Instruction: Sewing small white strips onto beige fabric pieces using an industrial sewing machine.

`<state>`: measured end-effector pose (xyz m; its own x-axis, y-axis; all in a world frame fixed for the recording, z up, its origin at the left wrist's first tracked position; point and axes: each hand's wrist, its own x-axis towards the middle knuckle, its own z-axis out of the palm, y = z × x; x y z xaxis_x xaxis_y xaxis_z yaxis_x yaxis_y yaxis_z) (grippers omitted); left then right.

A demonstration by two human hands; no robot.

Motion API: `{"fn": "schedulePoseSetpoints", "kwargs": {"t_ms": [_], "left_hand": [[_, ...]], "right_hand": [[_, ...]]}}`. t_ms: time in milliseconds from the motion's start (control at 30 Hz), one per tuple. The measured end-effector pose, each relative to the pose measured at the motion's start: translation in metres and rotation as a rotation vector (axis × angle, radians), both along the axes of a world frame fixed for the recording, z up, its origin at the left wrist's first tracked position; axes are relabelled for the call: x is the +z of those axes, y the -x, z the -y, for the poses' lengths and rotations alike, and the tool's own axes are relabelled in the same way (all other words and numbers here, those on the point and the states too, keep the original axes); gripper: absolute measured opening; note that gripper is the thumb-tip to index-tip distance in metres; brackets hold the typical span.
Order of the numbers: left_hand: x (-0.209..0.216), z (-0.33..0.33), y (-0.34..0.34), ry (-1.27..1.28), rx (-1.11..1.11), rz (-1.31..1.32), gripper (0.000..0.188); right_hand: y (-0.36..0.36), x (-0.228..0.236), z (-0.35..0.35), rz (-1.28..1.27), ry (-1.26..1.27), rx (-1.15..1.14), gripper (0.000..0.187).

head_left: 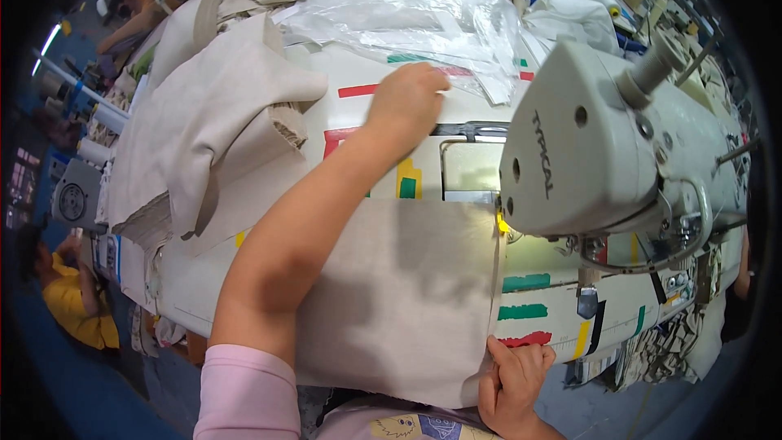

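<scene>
We see the cloth (399, 277), a broad beige panel, spread flat just left of the right fingers and nearer to us than the left ones, partly under the left forearm. Its upper right corner lies well ahead of the right fingers, beside the light at the sewing machine (586, 147).

The right hand (517, 387) rests at the cloth's near right edge, index fingertip touching that edge and thumb tucked close below; we cannot tell whether the two truly pinch it. The left hand (410, 102) hangs beyond the cloth's far edge, its fingers loosely curled; we see nothing in them, but the blur and angle keep us from telling for sure.

Just ahead of the left fingers lies a clear plastic bag (391, 12); to their left, a heap of beige fabric (216, 106).

We judge the cloth light, soft and limp, with a matt face that should not slip much, and hardly fragile, though it may wrinkle if pushed. We would take it by the right edge, where a narrow strip looks firmer, with flat fingertips, smoothing the middle with an open palm.
</scene>
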<state>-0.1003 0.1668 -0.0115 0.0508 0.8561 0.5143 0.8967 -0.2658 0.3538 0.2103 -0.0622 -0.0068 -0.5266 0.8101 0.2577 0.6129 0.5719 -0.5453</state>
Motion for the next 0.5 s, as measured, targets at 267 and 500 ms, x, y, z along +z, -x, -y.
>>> {"fn": "schedulePoseSetpoints", "kwargs": {"t_ms": [267, 500], "left_hand": [[0.007, -0.041, -0.042, 0.180, -0.182, -0.194, 0.027], [0.001, -0.043, -0.048, 0.089, -0.050, -0.109, 0.032]], "right_hand": [[0.004, 0.006, -0.002, 0.007, -0.005, -0.013, 0.043], [0.000, 0.004, -0.002, 0.046, 0.014, -0.007, 0.047]]}}
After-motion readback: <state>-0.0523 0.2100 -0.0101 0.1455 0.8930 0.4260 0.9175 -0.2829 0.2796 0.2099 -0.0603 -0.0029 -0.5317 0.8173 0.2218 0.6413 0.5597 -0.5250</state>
